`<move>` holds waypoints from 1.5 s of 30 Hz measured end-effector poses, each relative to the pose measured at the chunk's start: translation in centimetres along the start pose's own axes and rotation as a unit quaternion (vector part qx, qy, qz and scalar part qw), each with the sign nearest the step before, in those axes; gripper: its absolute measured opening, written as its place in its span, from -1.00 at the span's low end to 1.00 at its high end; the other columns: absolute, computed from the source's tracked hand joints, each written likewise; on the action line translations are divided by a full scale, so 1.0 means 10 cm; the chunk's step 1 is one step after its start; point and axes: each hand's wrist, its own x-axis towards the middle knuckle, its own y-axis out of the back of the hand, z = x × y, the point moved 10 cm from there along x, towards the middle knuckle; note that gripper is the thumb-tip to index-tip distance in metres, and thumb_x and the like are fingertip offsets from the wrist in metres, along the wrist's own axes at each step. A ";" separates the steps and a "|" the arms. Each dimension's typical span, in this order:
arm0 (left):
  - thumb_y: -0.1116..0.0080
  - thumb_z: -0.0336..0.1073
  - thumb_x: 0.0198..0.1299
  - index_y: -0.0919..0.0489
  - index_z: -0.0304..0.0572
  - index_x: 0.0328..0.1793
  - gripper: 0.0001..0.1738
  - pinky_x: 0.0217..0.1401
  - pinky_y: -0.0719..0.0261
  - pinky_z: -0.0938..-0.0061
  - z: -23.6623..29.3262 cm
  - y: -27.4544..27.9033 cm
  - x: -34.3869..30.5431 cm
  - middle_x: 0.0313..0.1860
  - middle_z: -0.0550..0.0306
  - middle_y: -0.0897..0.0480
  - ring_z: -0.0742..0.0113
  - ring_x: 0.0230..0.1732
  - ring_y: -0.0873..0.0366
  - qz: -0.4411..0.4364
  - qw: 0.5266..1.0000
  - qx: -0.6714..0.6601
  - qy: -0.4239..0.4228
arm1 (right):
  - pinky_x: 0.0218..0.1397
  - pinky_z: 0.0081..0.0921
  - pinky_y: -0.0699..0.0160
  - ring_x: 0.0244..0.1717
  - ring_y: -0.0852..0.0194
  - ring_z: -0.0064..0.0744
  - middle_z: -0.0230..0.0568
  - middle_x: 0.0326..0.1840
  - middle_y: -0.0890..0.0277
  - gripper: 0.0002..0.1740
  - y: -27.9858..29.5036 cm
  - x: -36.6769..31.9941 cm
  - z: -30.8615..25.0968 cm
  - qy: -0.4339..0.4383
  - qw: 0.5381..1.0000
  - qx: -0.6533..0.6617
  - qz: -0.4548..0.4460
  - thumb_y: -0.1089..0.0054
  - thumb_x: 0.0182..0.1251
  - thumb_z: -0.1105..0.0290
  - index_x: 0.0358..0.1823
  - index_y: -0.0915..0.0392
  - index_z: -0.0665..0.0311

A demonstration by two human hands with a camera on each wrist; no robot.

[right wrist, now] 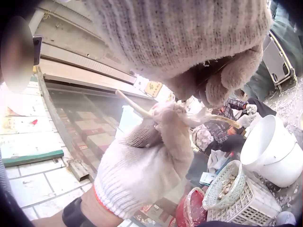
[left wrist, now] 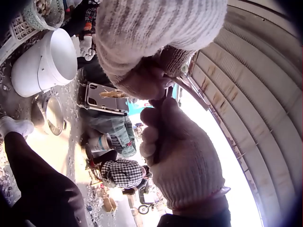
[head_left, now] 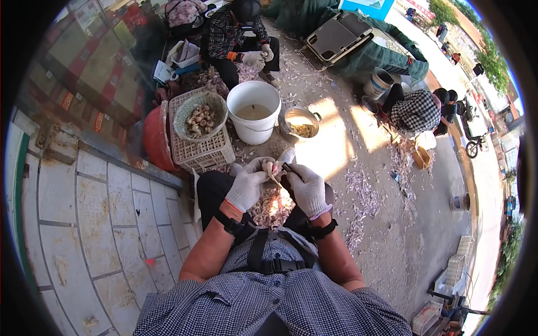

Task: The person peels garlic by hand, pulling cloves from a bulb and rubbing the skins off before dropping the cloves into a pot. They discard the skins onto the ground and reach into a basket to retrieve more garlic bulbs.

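Gloved in white knit, my left hand pinches a pale garlic bulb between thumb and fingers. Its long dry stalk sticks out past the glove. Close on the other side, my right hand, also gloved, curls round a small dark tool whose tip is at the bulb in the left wrist view. Most of the tool is hidden by the fingers. Both hands are above the lap, over a heap of peelings.
Ahead stand a white bucket of cloudy liquid, a metal pot with yellowish pieces, and a green basket of garlic on a white crate. A red tub is beside the crate. Other people sit nearby, and peelings litter the ground.
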 end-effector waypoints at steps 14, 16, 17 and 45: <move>-0.16 -0.44 0.47 -0.61 -0.33 0.23 -0.73 -0.08 -0.76 0.49 -0.13 0.08 0.08 0.01 0.05 -0.74 0.35 -0.16 -0.76 -0.021 0.990 -0.136 0.013 | 0.00 -0.32 -0.70 -0.09 -0.80 -0.01 0.12 -0.15 -0.75 -0.73 -0.13 -0.01 -0.03 0.045 0.998 -0.010 -0.033 -0.30 0.39 0.40 0.04 -0.74 0.34; -0.17 -0.45 0.46 -0.62 -0.34 0.20 -0.75 -0.16 -0.76 0.55 -0.15 0.08 0.07 0.00 0.05 -0.75 0.38 -0.21 -0.77 -0.013 0.991 -0.130 0.026 | 0.05 -0.47 -0.66 -0.09 -0.73 -0.41 -0.07 -0.11 -0.78 -0.71 -0.26 -0.02 0.03 0.040 0.995 -0.037 -0.088 -0.27 0.42 0.45 0.07 -0.71 0.45; -0.17 -0.46 0.46 -0.63 -0.34 0.17 -0.77 -0.22 -0.76 0.55 -0.19 0.07 0.06 -0.01 0.04 -0.75 0.39 -0.26 -0.77 -0.014 0.984 -0.172 0.039 | 0.05 -0.47 -0.66 -0.09 -0.73 -0.41 -0.07 -0.11 -0.78 -0.71 -0.25 -0.02 0.04 0.041 0.995 -0.037 -0.088 -0.27 0.42 0.45 0.07 -0.71 0.45; -0.12 -0.36 0.51 -0.57 -0.22 0.24 -0.75 -0.27 -0.59 0.58 0.02 -0.01 -0.07 -0.17 0.20 -0.69 0.45 -0.35 -0.65 0.029 0.995 0.095 0.021 | 0.00 -0.34 -0.68 -0.11 -0.77 -0.02 0.07 -0.14 -0.72 -0.74 0.07 -0.07 -0.61 0.124 0.992 -0.035 -0.017 -0.31 0.33 0.52 0.04 -0.72 0.34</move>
